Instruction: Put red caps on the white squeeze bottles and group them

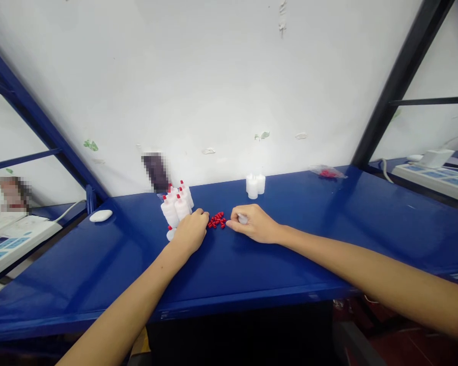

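On the desk (221, 264), the right hand (256, 223) has its grip closed round a bottle (242, 219), best held lightly. The left hand (192, 231) is beside red caps (217, 220) between both hands, grip unclear; fingertips suit such small caps.

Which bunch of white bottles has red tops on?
The bigger bunch, right beside the left hand. You can see its red tops. The smaller bunch, beyond the right hand, shows none.
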Demonstrator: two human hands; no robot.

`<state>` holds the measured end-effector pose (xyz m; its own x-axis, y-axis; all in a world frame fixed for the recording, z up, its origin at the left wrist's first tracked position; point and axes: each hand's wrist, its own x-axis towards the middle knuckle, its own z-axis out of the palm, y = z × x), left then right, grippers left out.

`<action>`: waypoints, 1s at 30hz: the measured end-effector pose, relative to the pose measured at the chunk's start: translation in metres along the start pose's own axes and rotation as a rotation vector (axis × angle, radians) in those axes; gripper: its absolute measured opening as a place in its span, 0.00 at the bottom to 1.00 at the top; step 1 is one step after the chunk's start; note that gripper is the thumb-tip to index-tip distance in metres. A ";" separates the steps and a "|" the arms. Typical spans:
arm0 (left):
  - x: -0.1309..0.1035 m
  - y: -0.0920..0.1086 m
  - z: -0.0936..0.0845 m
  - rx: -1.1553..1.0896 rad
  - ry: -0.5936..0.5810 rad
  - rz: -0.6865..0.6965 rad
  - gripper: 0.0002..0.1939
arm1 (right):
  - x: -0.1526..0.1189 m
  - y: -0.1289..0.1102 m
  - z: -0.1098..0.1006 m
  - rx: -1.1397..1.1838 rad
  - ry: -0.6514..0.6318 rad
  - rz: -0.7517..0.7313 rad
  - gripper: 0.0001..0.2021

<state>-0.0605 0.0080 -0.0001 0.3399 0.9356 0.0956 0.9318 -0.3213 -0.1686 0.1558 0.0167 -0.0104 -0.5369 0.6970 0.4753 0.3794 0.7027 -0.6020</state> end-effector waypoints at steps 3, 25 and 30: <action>-0.001 0.000 0.004 -0.051 0.087 0.000 0.18 | 0.000 -0.003 -0.001 0.040 0.021 0.021 0.12; -0.013 0.032 -0.007 -1.411 0.246 0.061 0.16 | -0.005 -0.006 -0.003 0.164 -0.144 -0.051 0.22; -0.012 0.032 -0.003 -1.408 0.205 0.077 0.15 | -0.008 -0.005 -0.001 0.110 -0.125 -0.142 0.26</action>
<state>-0.0347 -0.0137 -0.0037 0.2938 0.9109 0.2898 0.2156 -0.3585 0.9083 0.1588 0.0081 -0.0105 -0.6710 0.5642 0.4811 0.2123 0.7679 -0.6044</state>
